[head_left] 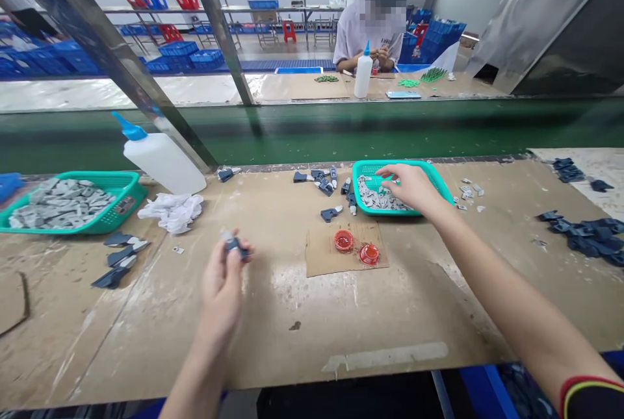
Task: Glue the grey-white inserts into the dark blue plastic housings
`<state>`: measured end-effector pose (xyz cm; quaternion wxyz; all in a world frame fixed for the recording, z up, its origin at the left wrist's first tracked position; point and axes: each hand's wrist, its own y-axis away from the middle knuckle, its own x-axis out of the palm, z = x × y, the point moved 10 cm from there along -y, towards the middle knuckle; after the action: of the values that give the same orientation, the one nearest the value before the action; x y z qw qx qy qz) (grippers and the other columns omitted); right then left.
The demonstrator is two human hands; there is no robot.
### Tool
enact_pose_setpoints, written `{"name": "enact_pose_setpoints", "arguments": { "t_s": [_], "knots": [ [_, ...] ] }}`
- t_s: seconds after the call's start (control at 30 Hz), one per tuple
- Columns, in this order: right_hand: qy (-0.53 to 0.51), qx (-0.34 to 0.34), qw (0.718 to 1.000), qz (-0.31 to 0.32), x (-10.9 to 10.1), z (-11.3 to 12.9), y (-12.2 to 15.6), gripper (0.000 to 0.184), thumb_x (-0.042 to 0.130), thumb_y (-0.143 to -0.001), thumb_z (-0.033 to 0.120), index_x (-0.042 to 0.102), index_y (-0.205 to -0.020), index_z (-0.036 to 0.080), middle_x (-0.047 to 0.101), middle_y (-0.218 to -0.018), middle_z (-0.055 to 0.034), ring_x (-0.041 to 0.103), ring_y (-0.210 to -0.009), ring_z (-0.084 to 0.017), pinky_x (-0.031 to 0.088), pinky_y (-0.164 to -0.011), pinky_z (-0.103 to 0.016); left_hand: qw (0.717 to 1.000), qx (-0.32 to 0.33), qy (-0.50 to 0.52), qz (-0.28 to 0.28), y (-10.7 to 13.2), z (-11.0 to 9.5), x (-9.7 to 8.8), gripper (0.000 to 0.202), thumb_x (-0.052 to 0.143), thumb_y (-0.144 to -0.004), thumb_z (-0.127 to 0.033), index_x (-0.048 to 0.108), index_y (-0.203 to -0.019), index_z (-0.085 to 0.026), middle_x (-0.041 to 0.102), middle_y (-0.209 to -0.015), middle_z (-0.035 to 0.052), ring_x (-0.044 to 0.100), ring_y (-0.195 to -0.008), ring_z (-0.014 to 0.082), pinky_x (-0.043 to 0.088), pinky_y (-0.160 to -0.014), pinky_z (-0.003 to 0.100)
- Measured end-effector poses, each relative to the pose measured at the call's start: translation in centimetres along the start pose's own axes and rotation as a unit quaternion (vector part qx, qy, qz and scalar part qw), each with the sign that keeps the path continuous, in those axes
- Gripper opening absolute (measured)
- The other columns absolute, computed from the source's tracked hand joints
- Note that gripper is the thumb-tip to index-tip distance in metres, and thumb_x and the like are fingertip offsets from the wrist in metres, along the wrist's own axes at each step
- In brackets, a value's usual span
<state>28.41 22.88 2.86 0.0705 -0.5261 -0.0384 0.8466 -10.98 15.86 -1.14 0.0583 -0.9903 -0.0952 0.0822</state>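
Note:
My left hand (221, 289) is closed in a pinch on a small dark blue plastic part (234, 245), held above the cardboard-covered bench. My right hand (412, 186) reaches into a small teal basket (436, 180) of little grey pieces (373, 197), fingers curled down among them; whether it holds one is hidden. Two red caps (355, 247) lie on a cardboard square between the hands. Loose dark blue parts (324, 185) sit just left of the basket.
A larger teal basket (127, 203) of grey parts, a white glue bottle (163, 159) and a crumpled white cloth (171, 210) stand at left. More blue parts (587, 236) lie at right. A green conveyor (341, 128) runs behind; across it another person works.

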Motion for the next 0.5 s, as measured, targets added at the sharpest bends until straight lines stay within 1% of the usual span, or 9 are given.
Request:
{"name": "enact_pose_setpoints", "arguments": {
  "t_s": [0.07,0.1,0.17,0.23,0.3,0.33,0.4,0.47,0.5],
  "knots": [
    [0.019,0.001,0.999,0.027,1.6,-1.3,-2.5,0.026,0.069,-0.077,0.018,0.072,-0.103,0.022,0.074,-0.104,-0.0066,0.066,-0.095,-0.025,0.047,-0.082,-0.033,0.991,0.022,-0.128,-0.043,-2.1,0.8,-4.3,0.034,0.045,-0.091,-0.031,0.051,-0.123,-0.023,0.056,-0.097,0.0039,0.058,-0.088,0.0181,0.047,-0.093,0.039],
    [0.017,0.007,0.999,0.032,2.4,-1.7,-3.2,0.025,0.072,-0.075,0.021,0.073,-0.101,0.022,0.074,-0.102,-0.0068,0.066,-0.093,-0.025,0.047,-0.079,-0.032,0.974,0.02,-0.218,-0.059,-3.0,1.1,-6.2,0.034,0.042,-0.091,-0.027,0.049,-0.124,-0.021,0.056,-0.095,0.0049,0.058,-0.087,0.0205,0.047,-0.091,0.043],
    [0.022,0.027,0.999,0.034,3.7,-2.1,-4.0,0.024,0.073,-0.075,0.027,0.074,-0.098,0.02,0.075,-0.095,-0.0078,0.067,-0.087,-0.025,0.048,-0.074,-0.032,0.914,0.018,-0.401,-0.053,-4.4,1.3,-8.6,0.037,0.04,-0.088,-0.02,0.047,-0.124,-0.016,0.058,-0.098,0.0111,0.058,-0.095,0.0293,0.046,-0.089,0.052],
    [0.025,0.048,0.998,0.028,4.6,-2.4,-4.1,0.023,0.072,-0.076,0.03,0.074,-0.096,0.019,0.075,-0.09,-0.0092,0.067,-0.082,-0.026,0.047,-0.069,-0.032,0.854,0.029,-0.519,-0.029,-5.1,1.1,-9.3,0.04,0.04,-0.084,-0.016,0.049,-0.123,-0.01,0.058,-0.108,0.0201,0.054,-0.108,0.0384,0.044,-0.09,0.058],
    [0.027,0.059,0.998,0.024,5.1,-2.5,-4.1,0.017,0.071,-0.077,0.03,0.074,-0.089,0.017,0.074,-0.086,-0.011,0.067,-0.081,-0.027,0.046,-0.068,-0.032,0.818,0.048,-0.573,-0.013,-5.5,0.6,-8.6,0.044,0.041,-0.081,-0.012,0.051,-0.123,-0.007,0.052,-0.124,0.0261,0.044,-0.12,0.0448,0.039,-0.092,0.063],
    [0.027,0.061,0.998,0.022,5.3,-2.4,-4.0,0.015,0.07,-0.078,0.028,0.073,-0.085,0.016,0.074,-0.085,-0.0126,0.067,-0.083,-0.028,0.046,-0.069,-0.033,0.805,0.06,-0.59,-0.012,-5.6,0.2,-7.9,0.046,0.042,-0.08,-0.011,0.05,-0.125,-0.007,0.047,-0.131,0.027,0.039,-0.125,0.0468,0.036,-0.094,0.065],
    [0.025,0.061,0.998,0.013,5.1,-2.1,-4.0,0.013,0.066,-0.081,0.025,0.072,-0.082,0.013,0.073,-0.087,-0.017,0.066,-0.086,-0.03,0.045,-0.072,-0.034,0.793,0.102,-0.6,-0.018,-5.9,-1.2,-5.4,0.049,0.043,-0.08,-0.014,0.048,-0.13,-0.009,0.039,-0.14,0.0267,0.032,-0.13,0.0481,0.032,-0.096,0.067],
    [0.017,0.057,0.998,-0.005,4.2,-1.4,-3.8,0.017,0.059,-0.087,0.021,0.071,-0.085,0.01,0.072,-0.091,-0.0203,0.066,-0.09,-0.03,0.044,-0.075,-0.034,0.821,0.159,-0.549,0.011,-6.3,-2.8,-1.4,0.048,0.044,-0.085,-0.02,0.047,-0.131,-0.006,0.041,-0.138,0.0279,0.034,-0.13,0.0456,0.029,-0.101,0.065],
    [0.009,0.054,0.998,-0.017,3.5,-0.9,-3.4,0.019,0.055,-0.089,0.021,0.07,-0.087,0.009,0.072,-0.091,-0.0206,0.066,-0.09,-0.03,0.044,-0.076,-0.035,0.843,0.184,-0.502,0.057,-6.3,-3.4,1.3,0.047,0.043,-0.087,-0.024,0.048,-0.129,-0.004,0.046,-0.133,0.0284,0.039,-0.128,0.0432,0.03,-0.102,0.062]
  ]
}}
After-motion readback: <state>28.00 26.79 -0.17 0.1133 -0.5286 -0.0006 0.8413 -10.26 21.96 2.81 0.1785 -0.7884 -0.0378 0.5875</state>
